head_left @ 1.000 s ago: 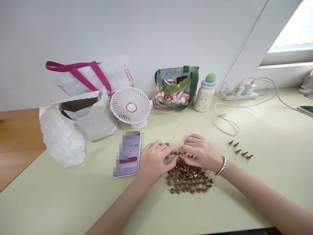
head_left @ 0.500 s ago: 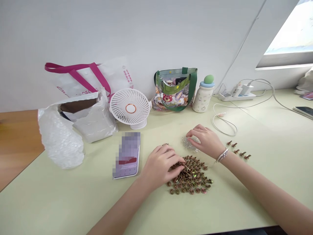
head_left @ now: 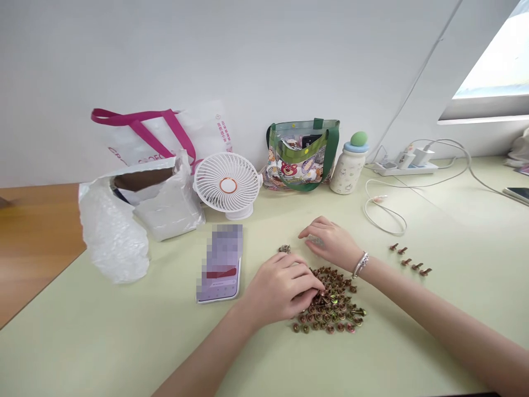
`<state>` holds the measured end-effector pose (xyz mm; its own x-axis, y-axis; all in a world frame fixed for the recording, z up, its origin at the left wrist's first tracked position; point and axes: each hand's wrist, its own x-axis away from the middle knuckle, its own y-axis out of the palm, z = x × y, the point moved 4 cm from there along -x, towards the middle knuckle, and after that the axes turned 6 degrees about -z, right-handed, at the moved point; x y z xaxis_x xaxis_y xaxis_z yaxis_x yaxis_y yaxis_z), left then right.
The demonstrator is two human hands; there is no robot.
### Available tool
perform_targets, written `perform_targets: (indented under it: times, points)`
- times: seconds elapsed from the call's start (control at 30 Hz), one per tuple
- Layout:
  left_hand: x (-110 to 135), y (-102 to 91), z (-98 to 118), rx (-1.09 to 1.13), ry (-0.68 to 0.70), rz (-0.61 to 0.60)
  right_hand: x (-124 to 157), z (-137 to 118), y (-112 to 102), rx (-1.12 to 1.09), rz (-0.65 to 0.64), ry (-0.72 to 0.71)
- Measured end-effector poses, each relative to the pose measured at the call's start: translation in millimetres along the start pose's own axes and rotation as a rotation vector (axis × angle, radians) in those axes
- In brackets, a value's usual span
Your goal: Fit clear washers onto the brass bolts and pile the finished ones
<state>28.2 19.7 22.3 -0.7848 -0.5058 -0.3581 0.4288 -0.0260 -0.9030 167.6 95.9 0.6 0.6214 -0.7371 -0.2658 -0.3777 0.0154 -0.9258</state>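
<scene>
A heap of small brass-coloured screws [head_left: 333,306] lies on the pale green table [head_left: 103,342] in front of me. My left hand [head_left: 283,289] rests on the heap's left side, fingers curled into the screws. My right hand [head_left: 328,242] lies just behind the heap, fingers bent over a small clear plastic bag [head_left: 316,240]. A bracelet is on my right wrist. Several screws [head_left: 409,261] lie in a row to the right, apart from the heap. One loose piece [head_left: 284,249] sits behind my left hand.
A phone [head_left: 222,264] lies left of my hands. Behind stand a white desk fan [head_left: 227,184], a bubble-wrap parcel [head_left: 124,215], a pink-handled bag [head_left: 161,135], a green printed bag [head_left: 303,157], a bottle [head_left: 349,165], and a power strip [head_left: 407,162] with a white cable [head_left: 384,215].
My hands parted from the top of the heap. The right hand went back to the clear bag; the left dropped onto the heap's left side. The view shifted slightly.
</scene>
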Motion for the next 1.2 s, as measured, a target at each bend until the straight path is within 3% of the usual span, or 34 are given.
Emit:
perform_targets:
  times: [0.17, 0.37, 0.53, 0.73, 0.93, 1.2]
  points:
    - [2, -4.0, -4, -0.064, -0.012, 0.076, -23, -15, 7, -0.051, -0.097, -0.092]
    - [3, -3.5, -5, -0.089, -0.012, 0.087, -33, -17, 6, -0.066, -0.114, -0.115]
    - [3, -8.9, -11, -0.141, -0.150, 0.160, -19, -13, -4, -0.114, -0.040, -0.046]
    - [5, -17.2, -20, -0.173, -0.397, 0.278, 15, -20, -14, -0.476, 0.095, 0.078]
    - [5, -15.0, -18, -0.120, -0.384, 0.275, 28, -34, -15, -0.694, 0.099, 0.084]
    - [6, -18.4, -15, -0.169, -0.329, 0.365, 29, -39, -15, -0.599, 0.060, 0.082]
